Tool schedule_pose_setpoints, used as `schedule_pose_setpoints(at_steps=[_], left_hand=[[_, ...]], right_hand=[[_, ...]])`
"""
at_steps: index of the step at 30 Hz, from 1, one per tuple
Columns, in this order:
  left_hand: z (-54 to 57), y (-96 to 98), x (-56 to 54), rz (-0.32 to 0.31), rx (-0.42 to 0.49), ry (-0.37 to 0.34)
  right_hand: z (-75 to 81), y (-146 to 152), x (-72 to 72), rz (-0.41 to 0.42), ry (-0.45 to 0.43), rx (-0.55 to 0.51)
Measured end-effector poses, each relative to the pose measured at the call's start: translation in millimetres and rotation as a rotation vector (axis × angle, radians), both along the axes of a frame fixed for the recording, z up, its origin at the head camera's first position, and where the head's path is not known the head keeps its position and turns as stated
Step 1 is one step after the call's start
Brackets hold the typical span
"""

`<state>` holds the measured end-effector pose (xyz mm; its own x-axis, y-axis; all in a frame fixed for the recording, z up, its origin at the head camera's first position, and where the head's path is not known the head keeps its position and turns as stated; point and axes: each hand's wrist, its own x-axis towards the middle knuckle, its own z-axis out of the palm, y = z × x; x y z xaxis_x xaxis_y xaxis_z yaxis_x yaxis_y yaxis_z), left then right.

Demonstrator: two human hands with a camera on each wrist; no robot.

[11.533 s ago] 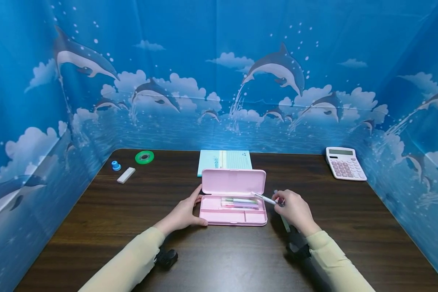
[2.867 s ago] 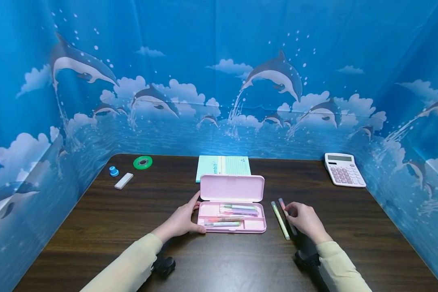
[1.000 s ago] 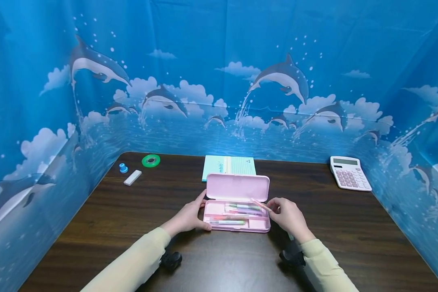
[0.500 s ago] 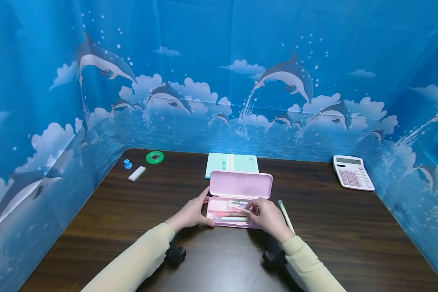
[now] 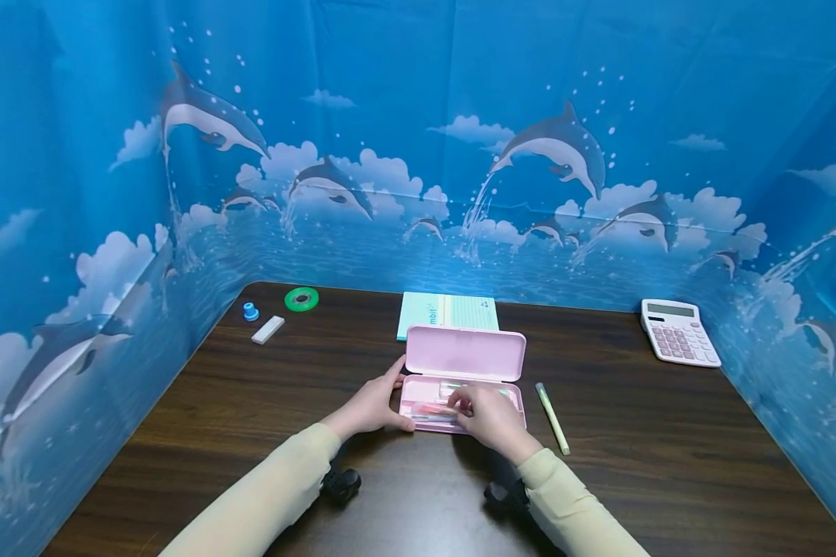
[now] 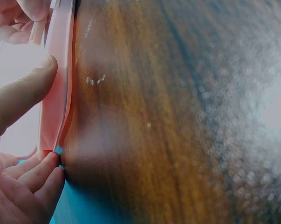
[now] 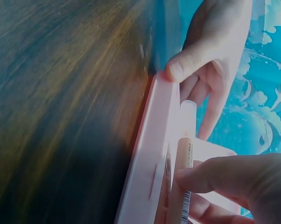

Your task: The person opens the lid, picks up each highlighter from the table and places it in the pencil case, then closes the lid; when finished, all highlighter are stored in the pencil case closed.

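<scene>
A pink pencil case (image 5: 465,352) lies on the table with its lid raised. My left hand (image 5: 371,404) grips its left end, thumb at the front corner and fingers behind, as the left wrist view also shows. My right hand (image 5: 491,416) is over the case's front compartment. Between thumb and fingers it pinches a peach-coloured marker (image 7: 183,151) with a clear end, held lengthwise just above the case. Several pens lie inside the case, partly hidden by the right hand. To the right of the case a yellow-green marker (image 5: 553,419) rests on the table.
Behind the case lies a light-blue notebook (image 5: 449,309). At the back left are a green tape roll (image 5: 313,299), a small blue object (image 5: 251,312) and a white eraser-like block (image 5: 268,329). A calculator (image 5: 681,334) stands at the back right, near the dolphin curtain (image 5: 418,155).
Earlier the right hand held a white pen by the case, and pens have since filled the front compartment. It then lifted the pink-tipped marker from the table and carried it left over the case.
</scene>
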<state>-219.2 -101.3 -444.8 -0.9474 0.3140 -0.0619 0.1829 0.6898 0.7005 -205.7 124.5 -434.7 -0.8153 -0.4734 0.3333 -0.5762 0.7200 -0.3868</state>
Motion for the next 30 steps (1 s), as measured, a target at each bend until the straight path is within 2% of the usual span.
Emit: schedule_pose_setpoints(at_steps=[8, 13, 17, 20, 23, 30], left_hand=[[-0.2, 1.0, -0.9, -0.001, 0.004, -0.008], [-1.4, 0.4, -1.9, -0.002, -0.004, -0.001], [-1.9, 0.5, -2.4, 0.003, -0.013, -0.002], [-0.7, 1.3, -2.7, 0.008, -0.011, -0.009], [0.2, 1.9, -2.1, 0.012, -0.006, -0.01], [-0.8, 0.9, -0.9, 0.001, -0.006, -0.002]], right_hand=[[1.2, -2.9, 0.6, -0.025, -0.08, 0.04], [3.9, -0.4, 1.3, -0.024, -0.083, 0.013], [3.3, 3.6, 0.8, -0.024, -0.05, 0.005], [3.6, 8.9, -0.1, -0.056, -0.016, 0.012], [5.6, 16.2, -0.8, -0.11, -0.02, 0.011], [7.6, 41.8, -4.9, -0.188, -0.103, -0.008]])
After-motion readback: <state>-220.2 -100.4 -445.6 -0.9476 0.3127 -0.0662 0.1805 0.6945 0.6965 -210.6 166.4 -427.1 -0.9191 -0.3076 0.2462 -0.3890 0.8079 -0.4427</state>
